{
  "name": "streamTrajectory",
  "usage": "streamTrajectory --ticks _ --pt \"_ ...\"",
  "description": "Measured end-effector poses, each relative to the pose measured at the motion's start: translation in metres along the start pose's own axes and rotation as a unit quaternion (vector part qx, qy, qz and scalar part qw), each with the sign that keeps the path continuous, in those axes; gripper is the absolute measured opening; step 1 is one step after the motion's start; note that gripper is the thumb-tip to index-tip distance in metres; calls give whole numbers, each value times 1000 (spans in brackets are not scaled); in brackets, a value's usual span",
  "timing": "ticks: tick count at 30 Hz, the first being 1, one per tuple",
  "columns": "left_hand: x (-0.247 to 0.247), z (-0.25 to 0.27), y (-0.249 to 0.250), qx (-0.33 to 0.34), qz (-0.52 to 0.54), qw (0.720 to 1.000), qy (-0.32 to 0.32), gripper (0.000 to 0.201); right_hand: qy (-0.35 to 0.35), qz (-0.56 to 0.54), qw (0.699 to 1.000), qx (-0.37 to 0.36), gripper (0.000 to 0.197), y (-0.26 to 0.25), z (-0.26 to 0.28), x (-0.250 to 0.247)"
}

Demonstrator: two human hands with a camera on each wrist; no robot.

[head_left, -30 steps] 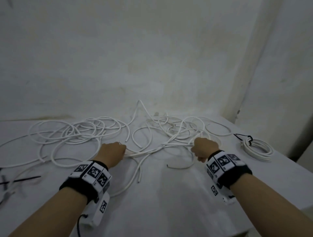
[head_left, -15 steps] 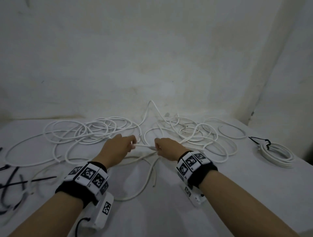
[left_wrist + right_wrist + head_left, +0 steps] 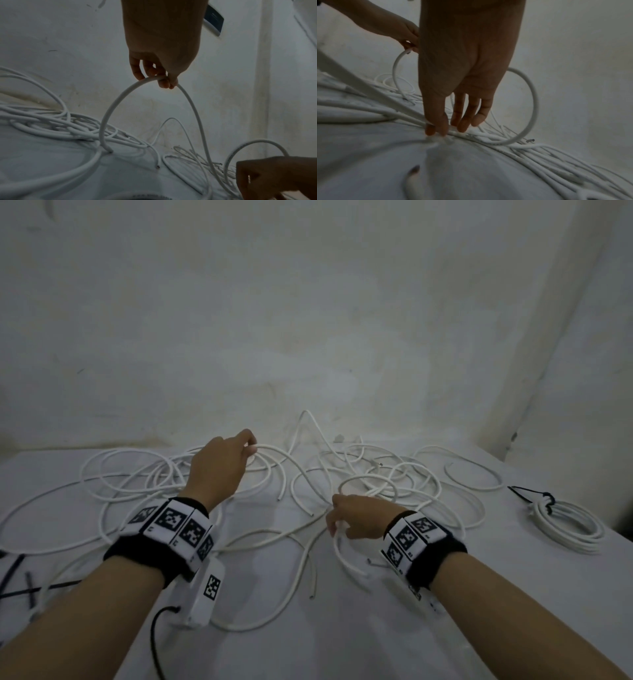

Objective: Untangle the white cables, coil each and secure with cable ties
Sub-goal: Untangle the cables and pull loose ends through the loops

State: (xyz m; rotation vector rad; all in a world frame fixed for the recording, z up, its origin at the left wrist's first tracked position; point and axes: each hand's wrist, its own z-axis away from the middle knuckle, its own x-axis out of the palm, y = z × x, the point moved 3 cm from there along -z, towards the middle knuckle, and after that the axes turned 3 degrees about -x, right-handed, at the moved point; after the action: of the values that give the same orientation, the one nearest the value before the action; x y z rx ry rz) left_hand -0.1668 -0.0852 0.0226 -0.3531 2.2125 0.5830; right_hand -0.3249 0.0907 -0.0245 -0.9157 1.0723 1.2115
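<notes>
Tangled white cables (image 3: 376,477) lie in loose loops across the white table (image 3: 394,628). My left hand (image 3: 251,445) is raised over the far left loops and pinches one white cable (image 3: 118,100), lifting it into an arch whose cut end touches the table. My right hand (image 3: 337,529) is low near the middle; its thumb and fingers (image 3: 462,125) pinch a white cable (image 3: 471,134) against the table. A finished coil (image 3: 565,525) tied with a black cable tie (image 3: 544,498) lies at the right.
Black cable ties (image 3: 20,580) lie at the table's left edge. A plain wall (image 3: 308,320) rises right behind the cables. The table's right edge runs just past the finished coil. Loose cable ends (image 3: 310,587) lie between my forearms.
My left hand has moved away from the right hand, up and toward the wall, lifting a cable into an arch. My right hand has dropped lower and nearer to me.
</notes>
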Motion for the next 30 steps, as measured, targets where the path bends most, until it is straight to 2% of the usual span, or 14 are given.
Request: streamTrajectory --ticks 2,3,4,6,7,9,12,14,16,18,21,26,28,30 --pt "2 0 0 -1 -6 1000 -21 25 28 -42 999 -9 16 5 8 -2" --pt "3 1 2 -1 -4 999 -34 24 100 -106 989 -9 15 9 13 -9" --pt "4 3 5 -3 -4 999 -46 23 203 -194 960 12 13 17 19 -22" --pt "4 6 16 -4 -15 997 -74 21 413 -357 836 53 13 35 38 -53" --pt "5 7 23 -6 -20 995 -101 21 485 -402 775 51 16 43 48 -70" --pt "10 12 36 -20 -24 982 -187 20 553 -437 709 28 21 49 67 -106" --pt "20 18 57 -20 16 963 -269 24 588 -470 657 -22 23 38 92 -151" --pt "15 18 74 -24 114 966 -231 52 600 -482 635 -61 19 25 108 -172" --pt "-1 14 97 -28 259 953 -156 66 597 -502 618 -98 14 9 117 -184" --pt "-20 8 119 -7 356 928 -112 56 577 -534 606 -118 15 -8 121 -186" --pt "-43 2 132 2 411 909 -66 10 537 -583 598 -118 15 -25 117 -179" --pt "-56 22 115 -44 455 882 -113 23 501 -611 608 -72 13 -29 115 -172" --pt "-55 33 92 -104 521 844 -79 26 529 -628 570 -30 15 -14 119 -175" --pt "-55 45 59 -193 576 794 -17 28 572 -659 488 6 13 14 130 -176"
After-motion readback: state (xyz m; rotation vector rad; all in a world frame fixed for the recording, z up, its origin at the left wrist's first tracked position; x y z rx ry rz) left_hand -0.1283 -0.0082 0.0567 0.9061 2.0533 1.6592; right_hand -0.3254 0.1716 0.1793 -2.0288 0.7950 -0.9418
